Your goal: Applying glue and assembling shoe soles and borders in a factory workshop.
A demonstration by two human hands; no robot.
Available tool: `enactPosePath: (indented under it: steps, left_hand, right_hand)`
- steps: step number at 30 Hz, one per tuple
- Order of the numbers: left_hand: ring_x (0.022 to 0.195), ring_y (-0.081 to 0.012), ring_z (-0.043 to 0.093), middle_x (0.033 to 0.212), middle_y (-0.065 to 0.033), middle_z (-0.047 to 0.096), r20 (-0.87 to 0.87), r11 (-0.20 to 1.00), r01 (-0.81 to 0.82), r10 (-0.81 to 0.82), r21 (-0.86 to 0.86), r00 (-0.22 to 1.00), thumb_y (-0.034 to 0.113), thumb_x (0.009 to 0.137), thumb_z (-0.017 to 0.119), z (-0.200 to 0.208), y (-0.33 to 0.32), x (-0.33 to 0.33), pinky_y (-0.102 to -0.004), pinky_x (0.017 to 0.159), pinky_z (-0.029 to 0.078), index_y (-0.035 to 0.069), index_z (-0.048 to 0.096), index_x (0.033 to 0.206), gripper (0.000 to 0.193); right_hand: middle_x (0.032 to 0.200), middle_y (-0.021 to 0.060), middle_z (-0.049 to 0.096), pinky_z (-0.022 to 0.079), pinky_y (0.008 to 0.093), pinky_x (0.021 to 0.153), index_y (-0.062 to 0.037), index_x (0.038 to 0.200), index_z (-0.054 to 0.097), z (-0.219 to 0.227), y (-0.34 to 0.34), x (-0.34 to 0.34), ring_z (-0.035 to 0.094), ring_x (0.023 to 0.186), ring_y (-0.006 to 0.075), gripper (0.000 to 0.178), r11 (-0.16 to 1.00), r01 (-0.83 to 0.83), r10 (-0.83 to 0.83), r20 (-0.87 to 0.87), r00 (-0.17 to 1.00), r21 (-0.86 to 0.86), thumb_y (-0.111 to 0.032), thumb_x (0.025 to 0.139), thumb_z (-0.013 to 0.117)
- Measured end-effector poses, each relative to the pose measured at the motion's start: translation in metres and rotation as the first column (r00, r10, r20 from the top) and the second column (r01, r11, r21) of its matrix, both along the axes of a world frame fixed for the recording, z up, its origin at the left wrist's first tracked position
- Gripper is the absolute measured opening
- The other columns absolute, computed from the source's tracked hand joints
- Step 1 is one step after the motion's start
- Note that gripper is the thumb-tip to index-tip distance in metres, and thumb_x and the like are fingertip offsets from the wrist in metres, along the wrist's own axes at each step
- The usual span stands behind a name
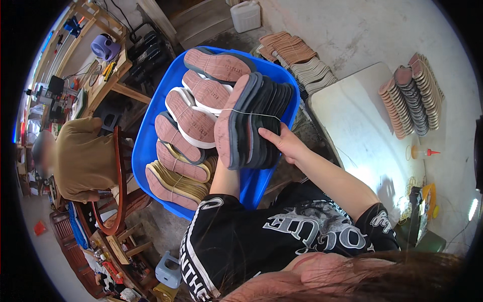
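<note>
A thick bundle of dark grey shoe soles (259, 121), its end faced in pinkish brown and tied round with a pale cord, is tilted over a blue plastic tub (138, 151). My right hand (285, 144) grips the bundle's near right side, thumb on the soles and fingers curled under the edge. From below, my left forearm (226, 181) reaches behind the bundle, which hides that hand. Inside the tub lie more tied bundles: white-edged soles (191, 118), grey-edged soles (219, 65) and yellowish soles (173, 186).
A pale board (347, 116) is on the right, with standing sole bundles (412, 95) beyond. More soles (297, 55) are stacked behind the tub. A person in a brown shirt (88, 158) sits left at a cluttered bench. A blue-grey stool (168, 269) stands lower left.
</note>
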State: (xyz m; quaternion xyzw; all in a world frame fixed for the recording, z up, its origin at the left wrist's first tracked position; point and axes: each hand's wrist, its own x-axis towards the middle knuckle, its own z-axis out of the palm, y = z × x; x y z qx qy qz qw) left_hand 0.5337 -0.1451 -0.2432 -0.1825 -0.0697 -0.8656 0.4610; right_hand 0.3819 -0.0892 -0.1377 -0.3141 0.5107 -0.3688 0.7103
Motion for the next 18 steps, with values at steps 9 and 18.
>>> enactPosePath:
  steps: [9,18]
  left_hand:
    - [0.131,-0.0253,0.038,0.145,-0.0141,0.036,0.058,0.999,0.036,-0.038,0.033,0.998,0.048,0.095,0.047,0.000,0.000,-0.005,-0.0372,0.111,0.031,0.003,0.030,0.144,0.069]
    - [0.131,-0.0256,0.039,0.144,-0.0143,0.037,0.104,0.999,0.010,-0.016,0.052,0.994,0.050,0.094,0.047,0.002,0.005,-0.001,-0.0375,0.111,0.031,0.003,0.030,0.144,0.070]
  right_hand:
    - [0.137,0.0179,0.041,0.034,0.0345,0.106,0.0050,0.143,0.007,-0.006,0.001,0.011,0.042,0.127,0.0256,0.118,0.969,-0.018,-0.030,-0.191,0.981,-0.245,-0.028,0.064,0.088]
    - [0.130,0.0106,0.050,0.038,0.0359,0.101,-0.0029,0.137,0.031,0.007,-0.003,0.000,0.045,0.123,0.0211,0.073,0.981,0.122,-0.160,0.274,0.948,0.151,-0.033,0.084,0.071]
